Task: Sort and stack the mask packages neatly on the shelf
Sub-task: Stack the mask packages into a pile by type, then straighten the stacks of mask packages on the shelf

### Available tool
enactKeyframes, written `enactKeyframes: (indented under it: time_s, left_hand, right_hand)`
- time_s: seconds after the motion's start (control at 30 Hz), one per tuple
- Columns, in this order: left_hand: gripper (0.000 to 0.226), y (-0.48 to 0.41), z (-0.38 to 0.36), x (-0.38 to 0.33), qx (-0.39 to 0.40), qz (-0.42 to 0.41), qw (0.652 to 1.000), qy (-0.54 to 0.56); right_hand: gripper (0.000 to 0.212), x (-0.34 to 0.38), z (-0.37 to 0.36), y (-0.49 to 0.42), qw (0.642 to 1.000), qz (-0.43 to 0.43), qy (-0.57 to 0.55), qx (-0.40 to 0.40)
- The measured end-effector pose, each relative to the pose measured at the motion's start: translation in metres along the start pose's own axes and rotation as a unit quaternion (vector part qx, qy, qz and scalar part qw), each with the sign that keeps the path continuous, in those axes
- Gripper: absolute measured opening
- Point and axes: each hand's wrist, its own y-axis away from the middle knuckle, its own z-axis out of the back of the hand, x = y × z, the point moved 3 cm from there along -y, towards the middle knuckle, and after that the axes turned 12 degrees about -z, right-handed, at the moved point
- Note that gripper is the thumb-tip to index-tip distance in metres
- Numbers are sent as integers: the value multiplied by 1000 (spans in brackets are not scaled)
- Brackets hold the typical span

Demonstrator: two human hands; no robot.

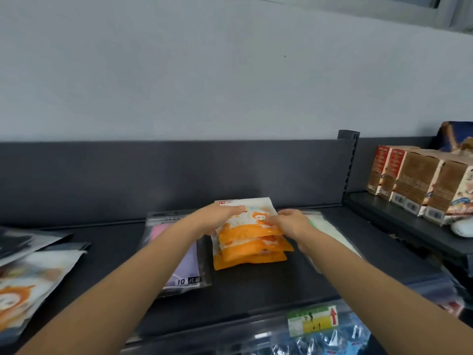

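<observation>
Two hands on one pile: left hand (222, 216) and right hand (290, 222) clamp the top orange-and-white mask pack (249, 219) from opposite short edges. Left fingers (236, 209) lie flat over the pack's upper left corner, curled narrow onto it; right fingers (275, 220) pinch its right edge, thumb not clearly visible. Both hands are closed on that top pack, neither spread wide.

Under the fingers sits the orange stack (252, 248), about three more same-print packs, fanned toward the person and skewed right, edges not lined up. The stack rests mid-shelf on the dark shelf (268, 285), close to the back panel.

Just outside the left fingers: a clear pack with pink/lilac masks (183, 262), lying flat, its edge touching or slipping under the stack, can't tell which. Just beyond the right fingers: a pale clear pack (330, 234), partly under the right wrist. Well left of the left forearm: loose orange-print packs (28, 285), unsorted, blurred. Far right, apart: brown cartons (419, 185) on the neighbouring shelf.

Step in hand, as judged: seating the top pack square on the pile. To do it well: keep both edge grips even, push the lower fanned packs back with the heels of the hands until front edges match, then lower flat. Slick film will slide, so press down lightly before letting go. Sorting looks partway; left-side packs not yet stacked.
</observation>
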Motion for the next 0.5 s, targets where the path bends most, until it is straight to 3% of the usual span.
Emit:
enactKeyframes:
  time_s: [0.03,0.17,0.27,0.33,0.43,0.5]
  left_hand:
    - [62,2,2,0,-10,-2,1000,-9]
    - [94,24,17,7,-54,4,998,-39]
    - [87,53,31,7,-140,4,989,-54]
    - [86,76,45,9,-188,-2,977,-102]
    - [62,115,70,19,-235,4,961,-144]
    - [68,144,91,26,-257,41,950,-172]
  right_hand:
    - [31,2,1,3,1000,6,16,0]
    - [54,12,11,12,987,86,114,-69]
    - [58,25,6,24,969,177,147,-85]
    - [53,34,-9,37,961,232,137,-56]
    - [44,42,-44,61,962,253,101,27]
    - [41,44,-70,78,962,250,81,75]
